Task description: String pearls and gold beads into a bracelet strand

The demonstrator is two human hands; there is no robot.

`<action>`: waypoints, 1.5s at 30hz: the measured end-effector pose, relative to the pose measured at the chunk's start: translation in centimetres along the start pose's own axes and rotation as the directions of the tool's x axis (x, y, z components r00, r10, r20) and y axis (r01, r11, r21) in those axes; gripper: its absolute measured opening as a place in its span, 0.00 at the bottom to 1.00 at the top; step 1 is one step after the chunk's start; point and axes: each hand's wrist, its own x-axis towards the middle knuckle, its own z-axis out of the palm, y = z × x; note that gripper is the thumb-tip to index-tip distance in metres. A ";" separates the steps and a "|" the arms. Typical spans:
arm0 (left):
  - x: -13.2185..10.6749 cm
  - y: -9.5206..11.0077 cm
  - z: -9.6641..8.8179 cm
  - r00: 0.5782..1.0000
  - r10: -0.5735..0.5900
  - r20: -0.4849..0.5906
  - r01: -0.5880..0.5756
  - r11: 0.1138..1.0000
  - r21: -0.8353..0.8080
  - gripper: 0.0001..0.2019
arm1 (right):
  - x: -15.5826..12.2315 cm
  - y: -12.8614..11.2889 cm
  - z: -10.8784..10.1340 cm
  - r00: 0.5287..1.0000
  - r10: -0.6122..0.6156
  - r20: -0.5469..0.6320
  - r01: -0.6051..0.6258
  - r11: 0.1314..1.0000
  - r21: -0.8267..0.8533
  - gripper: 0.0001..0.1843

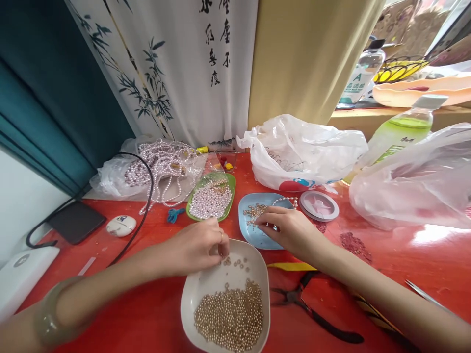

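My left hand (pixel 200 245) hovers over the far edge of a white dish (pixel 206 289) holding several gold beads (pixel 230 316), its fingers pinched together on something too small to make out. My right hand (pixel 289 228) rests on a blue dish (pixel 246 233) that holds small gold pieces (pixel 253 211), its fingertips pinched among them. A short string of pearls (pixel 285 200) lies on the blue dish's far rim. A green dish (pixel 228 184) of pale pink pearls (pixel 210 201) stands just behind my left hand.
On the red table lie black pliers (pixel 312 314), a round white lid (pixel 319 205), plastic bags (pixel 301 152), a pile of pearl strands (pixel 162 164), a black cable (pixel 147 196), a green bottle (pixel 401 130) and a small blue clip (pixel 174 214).
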 end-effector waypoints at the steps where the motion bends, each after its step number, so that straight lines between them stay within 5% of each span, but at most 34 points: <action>1: 0.0 0.0 0.1 1.000 0.009 0.011 -0.009 0.999 0.035 0.06 | 0.3 0.4 0.1 1.000 0.000 0.024 0.001 0.999 -0.037 0.10; 6: 0.2 0.2 -0.2 0.991 0.118 0.067 -0.121 0.991 0.050 0.04 | 1.0 1.1 0.5 0.992 -0.036 0.124 0.052 0.990 -0.130 0.10; 10: 1.6 0.3 -1.3 0.988 0.136 -0.069 -0.133 0.990 0.048 0.07 | 1.2 1.1 0.7 0.987 -0.026 0.160 0.054 0.983 -0.178 0.09; 14: 4.6 0.5 -2.0 0.976 0.157 -0.148 -0.118 0.962 0.247 0.08 | 1.4 1.0 0.8 0.984 -0.045 0.173 0.093 0.955 -0.280 0.11; 20: 7.9 1.0 -1.9 0.992 0.116 -0.045 -0.075 0.847 0.526 0.09 | 1.4 1.1 0.9 0.978 -0.115 0.174 0.164 0.941 -0.296 0.11; 27: 8.8 1.3 -1.9 1.000 0.023 -0.002 -0.019 0.864 0.503 0.09 | 1.1 1.4 1.0 0.983 -0.120 0.137 0.146 0.969 -0.201 0.11; 36: 9.5 1.2 -1.5 1.000 -0.029 0.010 0.020 0.860 0.510 0.10 | 1.5 1.1 1.0 0.978 -0.097 0.183 0.150 0.941 -0.303 0.11; 45: 7.9 0.9 -2.6 0.982 0.077 -0.172 -0.006 0.925 0.380 0.06 | 1.5 0.7 0.3 0.994 -0.080 0.074 0.100 0.940 -0.325 0.08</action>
